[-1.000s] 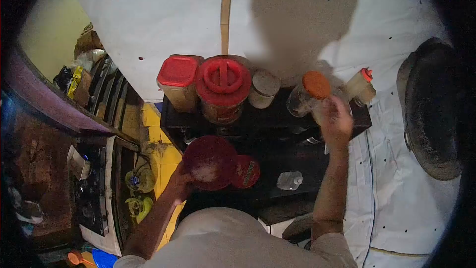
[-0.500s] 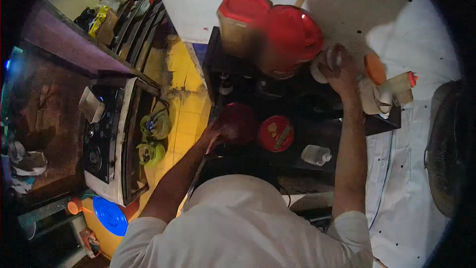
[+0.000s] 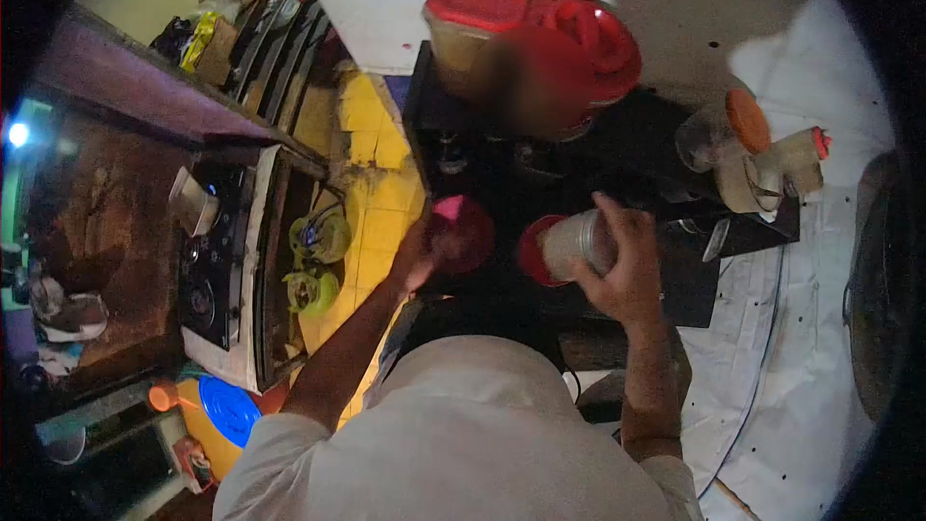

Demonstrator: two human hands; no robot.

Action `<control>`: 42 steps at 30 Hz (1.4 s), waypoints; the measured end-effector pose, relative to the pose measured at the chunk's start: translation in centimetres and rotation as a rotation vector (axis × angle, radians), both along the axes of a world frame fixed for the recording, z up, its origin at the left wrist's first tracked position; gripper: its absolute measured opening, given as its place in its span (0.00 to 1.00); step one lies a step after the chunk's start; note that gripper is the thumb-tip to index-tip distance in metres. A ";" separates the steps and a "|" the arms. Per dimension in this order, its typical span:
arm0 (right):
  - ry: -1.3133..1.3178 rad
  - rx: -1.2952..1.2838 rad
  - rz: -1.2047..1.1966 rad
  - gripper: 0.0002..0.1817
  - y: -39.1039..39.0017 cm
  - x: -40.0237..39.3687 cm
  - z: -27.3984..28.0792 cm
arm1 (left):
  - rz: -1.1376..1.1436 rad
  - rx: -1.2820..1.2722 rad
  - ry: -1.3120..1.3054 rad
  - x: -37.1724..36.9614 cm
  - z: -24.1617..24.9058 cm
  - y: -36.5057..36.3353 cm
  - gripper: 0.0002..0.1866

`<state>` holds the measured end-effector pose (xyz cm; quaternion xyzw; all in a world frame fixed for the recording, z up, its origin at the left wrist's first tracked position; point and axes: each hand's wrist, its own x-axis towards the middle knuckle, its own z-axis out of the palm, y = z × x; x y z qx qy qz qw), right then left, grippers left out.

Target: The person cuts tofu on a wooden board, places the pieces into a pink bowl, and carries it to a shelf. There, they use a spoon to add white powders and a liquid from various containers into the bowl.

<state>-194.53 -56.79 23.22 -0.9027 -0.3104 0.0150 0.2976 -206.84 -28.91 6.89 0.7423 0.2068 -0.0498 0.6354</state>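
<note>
My right hand (image 3: 627,265) is closed round a clear jar (image 3: 569,243) with a greyish end, tilted on its side. The jar is above a red round lid (image 3: 536,249) with a printed label and partly covers it. To the left, my left hand (image 3: 415,259) grips the edge of a dark red round bowl (image 3: 461,234); shadow hides part of its fingers. Both hands are over the dark table (image 3: 521,178), in front of my body.
Red-lidded tubs (image 3: 479,0) stand at the back of the table. Clear containers (image 3: 743,178) and an orange lid (image 3: 747,122) are at the right corner. On the left are a stove (image 3: 207,270), green gas cylinders (image 3: 318,294) and a blue lid (image 3: 229,410).
My right hand has come from the back right of the table toward me, bringing the jar over the red lid. The small clear bottle at front is now out of sight. My left hand stays at the bowl.
</note>
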 end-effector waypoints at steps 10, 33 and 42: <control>-0.157 0.121 0.231 0.42 3.6 -0.9 2.1 | -0.289 0.452 -0.390 4.0 12.0 -8.3 0.53; -0.358 -0.160 -0.066 0.34 -1.9 15.1 -4.7 | -0.287 0.365 -0.339 0.3 8.6 -3.4 0.53; -0.026 0.236 0.541 0.15 8.2 -4.4 -2.0 | -0.301 0.359 -0.272 -5.2 6.3 1.1 0.48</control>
